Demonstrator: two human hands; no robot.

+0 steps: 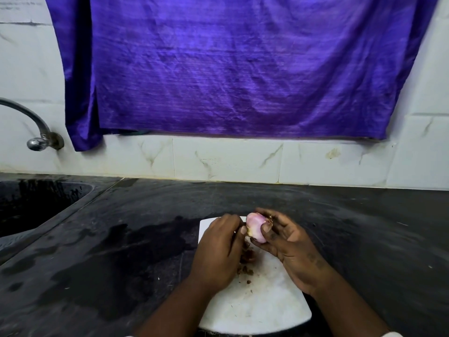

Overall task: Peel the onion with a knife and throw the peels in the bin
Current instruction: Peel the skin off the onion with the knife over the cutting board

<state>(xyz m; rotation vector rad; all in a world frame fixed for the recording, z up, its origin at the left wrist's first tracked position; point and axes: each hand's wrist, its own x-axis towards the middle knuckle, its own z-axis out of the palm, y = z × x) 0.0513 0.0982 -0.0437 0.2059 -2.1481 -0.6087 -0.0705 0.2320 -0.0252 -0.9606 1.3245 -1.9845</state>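
A pale pink onion (255,227) is held above the white cutting board (262,302). My right hand (289,249) cups it from the right, thumb and fingers curled round it. My left hand (220,249) is curled at the onion's left end, thumb against its root; a knife may be inside this fist but no blade shows clearly. Brown bits of peel (246,263) lie on the board under my hands. No bin is in view.
The board lies on a dark, partly wet counter (109,251). A sink (29,203) with a metal tap (36,132) is at the left. White wall tiles and a hanging purple cloth (230,69) fill the back.
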